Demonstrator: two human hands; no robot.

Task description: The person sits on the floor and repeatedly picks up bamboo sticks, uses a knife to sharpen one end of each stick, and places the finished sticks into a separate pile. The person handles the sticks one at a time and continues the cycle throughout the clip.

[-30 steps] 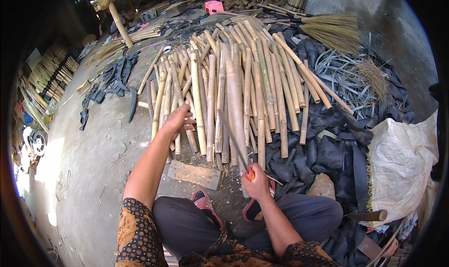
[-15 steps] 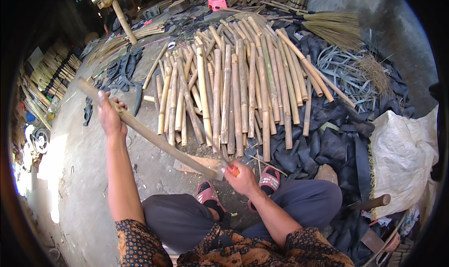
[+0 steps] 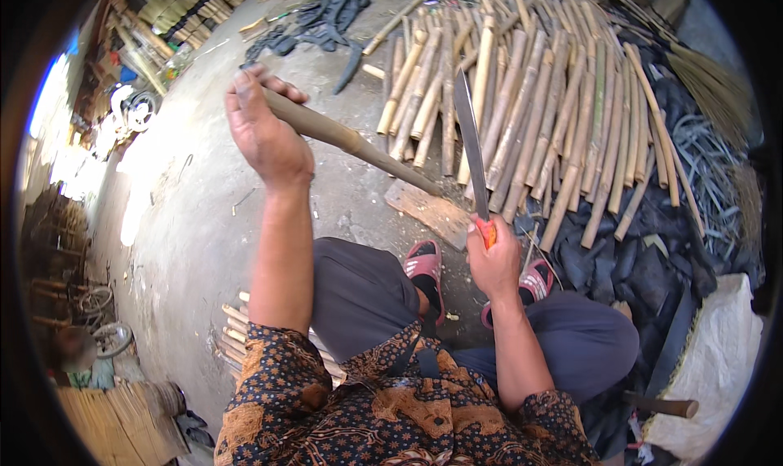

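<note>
Bamboo pile [image 3: 542, 111]: on the floor [image 3: 196, 193], ahead and right | bamboo pole [image 3: 352, 142]: long axis slants from left hand [image 3: 273, 140] rightward down to wooden board [image 3: 426, 211], contact there hard to tell | knife [image 3: 473, 144]: right of pole, apart, blade pointing away | left grip, nearer pole: curled round its upper end | right hand [image 3: 496, 262]: grip closed on knife handle

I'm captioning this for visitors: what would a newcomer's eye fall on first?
Probably the knife in the right hand, right of mid-picture, pointing forward. Next, the pole in the left hand, slanting down toward the board. Beyond, the bamboo pile fills much of the upper right.
</note>
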